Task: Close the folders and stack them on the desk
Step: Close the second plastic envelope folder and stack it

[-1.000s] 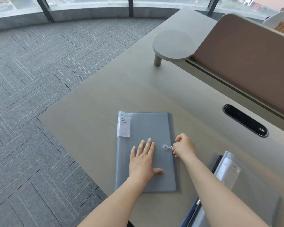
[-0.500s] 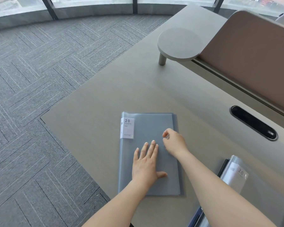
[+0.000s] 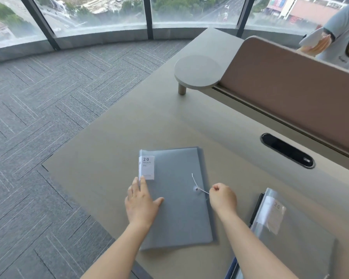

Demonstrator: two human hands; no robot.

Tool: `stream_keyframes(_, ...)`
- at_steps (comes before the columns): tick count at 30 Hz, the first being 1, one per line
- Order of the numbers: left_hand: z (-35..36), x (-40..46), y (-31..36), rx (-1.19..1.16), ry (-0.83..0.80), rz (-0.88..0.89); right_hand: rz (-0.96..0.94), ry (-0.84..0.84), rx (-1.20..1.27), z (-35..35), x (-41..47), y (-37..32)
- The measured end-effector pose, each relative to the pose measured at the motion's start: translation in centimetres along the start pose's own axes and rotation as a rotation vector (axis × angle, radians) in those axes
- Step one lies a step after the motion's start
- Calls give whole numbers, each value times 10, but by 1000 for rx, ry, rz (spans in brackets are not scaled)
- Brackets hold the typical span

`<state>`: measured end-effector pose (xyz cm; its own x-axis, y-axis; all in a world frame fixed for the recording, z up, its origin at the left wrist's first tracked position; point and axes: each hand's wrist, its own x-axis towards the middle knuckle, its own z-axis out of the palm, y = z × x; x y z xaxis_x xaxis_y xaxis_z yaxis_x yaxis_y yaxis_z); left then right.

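A closed grey-blue folder (image 3: 177, 214) with a white "20 pockets" label lies flat on the beige desk (image 3: 129, 137) in front of me. My left hand (image 3: 141, 204) rests flat on its left edge, fingers spread, index fingertip at the label. My right hand (image 3: 223, 198) sits at the folder's right edge, fingers pinched on the white elastic cord (image 3: 198, 187) that runs around the round button on the cover. A second grey folder (image 3: 290, 234) with a similar label lies to the right on the desk, over dark blue and black folders near the lower edge.
A brown divider panel (image 3: 290, 93) and a round raised shelf (image 3: 197, 72) stand at the back right, with a black cable slot (image 3: 286, 151) in the desk. Another person's arm (image 3: 334, 31) shows at the top right. Carpet floor lies left of the desk's edge.
My left hand slid from the folder's middle to its left edge. My right hand moved from the cover back to the right edge, drawing the cord around the button.
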<state>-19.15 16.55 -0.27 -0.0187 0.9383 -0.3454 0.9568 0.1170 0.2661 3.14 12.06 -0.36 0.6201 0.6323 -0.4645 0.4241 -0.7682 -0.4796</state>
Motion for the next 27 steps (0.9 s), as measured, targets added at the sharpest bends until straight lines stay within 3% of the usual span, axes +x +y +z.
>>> stream_keyframes(6, -3, 1, -11, -428, -32, -308, 55, -40, 51, 4, -16, -2)
stream_keyframes(12, -12, 5, -22, -703, -102, -418, 162, -119, 156, 19, -11, 10)
stream_keyframes(18, -16, 9, -31, -825, -116, -418, 237, -152, 378, 20, -12, 15)
stream_keyframes(27, -37, 7, -29, -1015, -103, -328, 140, -156, 539, -9, -28, 10)
